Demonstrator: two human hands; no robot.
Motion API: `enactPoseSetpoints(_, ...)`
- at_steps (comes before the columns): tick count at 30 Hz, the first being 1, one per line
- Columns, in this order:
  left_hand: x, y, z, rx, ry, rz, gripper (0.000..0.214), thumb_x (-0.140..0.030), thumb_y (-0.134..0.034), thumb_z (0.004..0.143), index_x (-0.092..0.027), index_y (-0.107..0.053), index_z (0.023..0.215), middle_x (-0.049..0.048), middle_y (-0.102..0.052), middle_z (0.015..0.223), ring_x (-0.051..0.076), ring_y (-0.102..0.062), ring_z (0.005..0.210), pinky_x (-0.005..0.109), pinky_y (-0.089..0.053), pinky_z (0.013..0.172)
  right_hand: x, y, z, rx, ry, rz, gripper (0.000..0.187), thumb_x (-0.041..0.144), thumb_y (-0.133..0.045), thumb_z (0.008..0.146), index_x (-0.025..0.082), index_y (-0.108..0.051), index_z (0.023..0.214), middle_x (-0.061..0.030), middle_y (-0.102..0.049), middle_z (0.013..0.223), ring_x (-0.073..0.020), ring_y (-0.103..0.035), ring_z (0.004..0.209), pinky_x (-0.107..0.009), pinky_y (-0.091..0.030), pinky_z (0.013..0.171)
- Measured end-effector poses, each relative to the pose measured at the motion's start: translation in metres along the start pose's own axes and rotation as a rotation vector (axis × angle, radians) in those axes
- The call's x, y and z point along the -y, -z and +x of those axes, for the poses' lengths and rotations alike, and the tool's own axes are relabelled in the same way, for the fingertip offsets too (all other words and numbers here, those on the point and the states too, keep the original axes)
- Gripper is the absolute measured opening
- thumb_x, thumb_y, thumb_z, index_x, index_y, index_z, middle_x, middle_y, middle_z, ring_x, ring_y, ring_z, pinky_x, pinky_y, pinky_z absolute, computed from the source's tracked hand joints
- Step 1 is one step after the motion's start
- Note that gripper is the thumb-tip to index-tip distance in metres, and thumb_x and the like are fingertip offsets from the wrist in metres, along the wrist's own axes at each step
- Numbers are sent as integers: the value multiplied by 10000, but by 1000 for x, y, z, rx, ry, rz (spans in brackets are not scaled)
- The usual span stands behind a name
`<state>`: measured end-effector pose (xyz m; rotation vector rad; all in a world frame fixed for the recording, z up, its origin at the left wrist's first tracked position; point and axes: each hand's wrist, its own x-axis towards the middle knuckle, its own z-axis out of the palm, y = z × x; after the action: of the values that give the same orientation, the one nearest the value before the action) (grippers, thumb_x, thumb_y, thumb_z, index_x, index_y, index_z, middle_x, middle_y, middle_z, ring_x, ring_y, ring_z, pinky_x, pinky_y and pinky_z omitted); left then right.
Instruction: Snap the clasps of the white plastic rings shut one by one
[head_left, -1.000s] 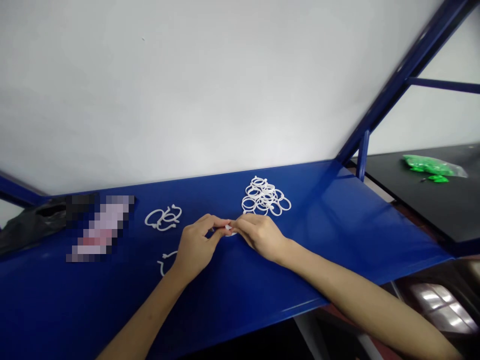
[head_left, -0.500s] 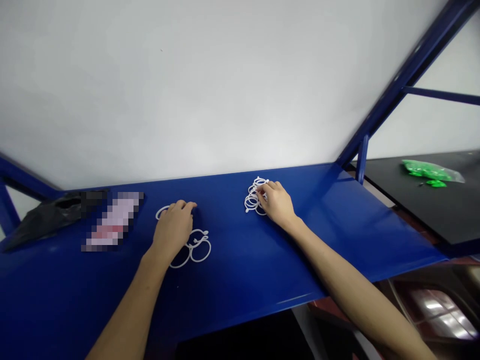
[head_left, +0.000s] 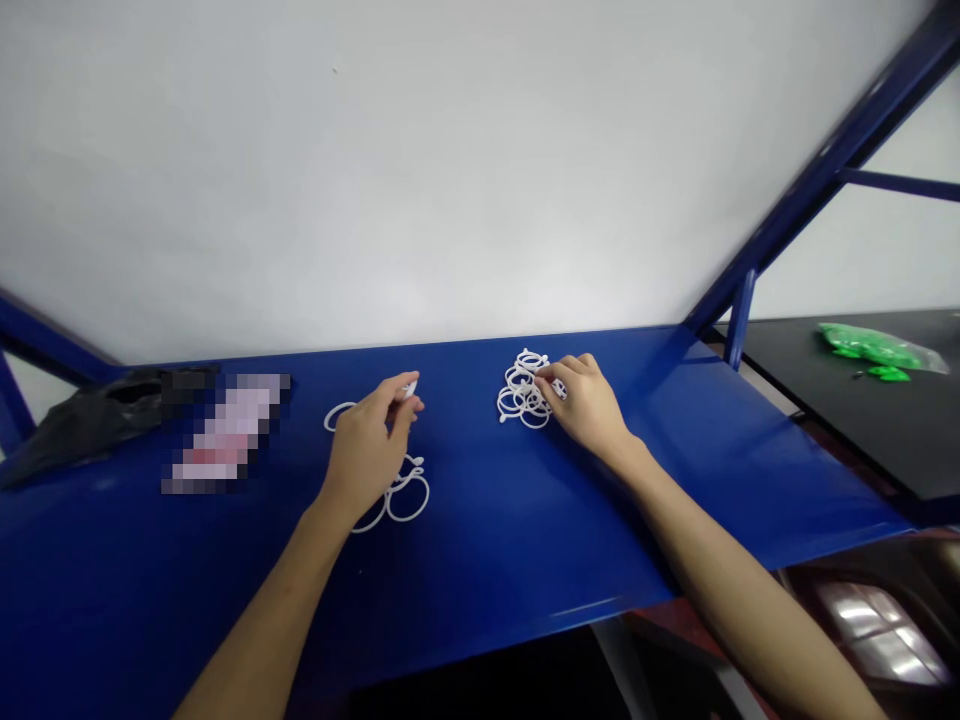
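Some of the linked white rings (head_left: 409,495) are being covered by the left hand (head_left: 366,452). A tiny white bit (head_left: 409,388) is being pinched at its fingertips, too small to be told. Part of the ring pile (head_left: 519,398) is being hidden by the right hand (head_left: 589,405), so its grip is not being shown. The blurred thing (head_left: 225,430) is being shown as squares. The black bag (head_left: 67,425) and both arms are being cut off by the edges.

Of the person, only two hands and two forearms show above the blue shelf (head_left: 525,540). The left hand (head_left: 367,450) and right hand (head_left: 589,405) are bare, with slim fingers. The left forearm (head_left: 277,600) and right forearm (head_left: 720,590) are long, slender and uncovered, from over the shelf to past its near edge.
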<state>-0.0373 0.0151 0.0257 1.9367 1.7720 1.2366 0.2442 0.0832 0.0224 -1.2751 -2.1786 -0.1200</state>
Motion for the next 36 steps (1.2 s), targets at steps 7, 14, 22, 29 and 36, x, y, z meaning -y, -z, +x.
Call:
enactPoseSetpoints(7, -24, -19, -13, 229, 289, -817, 199, -331, -567, 923, -187, -557, 1061, -26, -613, 678, 126, -587, 601, 271, -477, 595, 50, 0, -14, 95, 63, 524, 217, 309, -620, 962, 203, -644, 1150, -59, -721, 1011, -212, -640, 936, -389, -519, 874)
enactPoseSetpoints(14, -31, -26, -15, 291, 490, -1167, 145, -239, -640, 828, -190, -558, 937, -39, -561, 646, 135, -597, 597, 246, -466, 544, 73, -21, -28, 251, -203, 1028, 182, 260, -640, 922, 210, -555, 1075, -10, -689, 894, -142, -675, 785, -292, -563, 732)
enactPoseSetpoints(22, -27, -30, -14, 321, 514, -1009, 196, -349, -675, 833, -184, -624, 926, -10, -595, 714, 134, -578, 638, 253, -446, 561, 69, -16, -27, 184, 23, 902, 131, 205, -579, 977, 210, -622, 1101, -34, -728, 966, -157, -706, 866, -315, -568, 823)
enactPoseSetpoints(29, -22, -24, -14, 237, 50, -230, 231, -410, -571, 932, -253, -740, 949, 11, -694, 916, 128, -574, 711, 257, -437, 626, 64, -15, -27, 137, 178, 757, 104, 244, -553, 1003, 208, -639, 1050, -50, -716, 995, -168, -684, 890, -313, -555, 807)
enactPoseSetpoints(36, -27, -19, -19, 320, -130, -161, 275, -426, -582, 935, -255, -705, 1110, 12, -699, 972, 129, -606, 727, 252, -483, 631, 62, -13, -26, 104, 232, 746, 181, 243, -460, 1039, 200, -620, 966, -46, -679, 902, -154, -649, 828, -290, -528, 766)
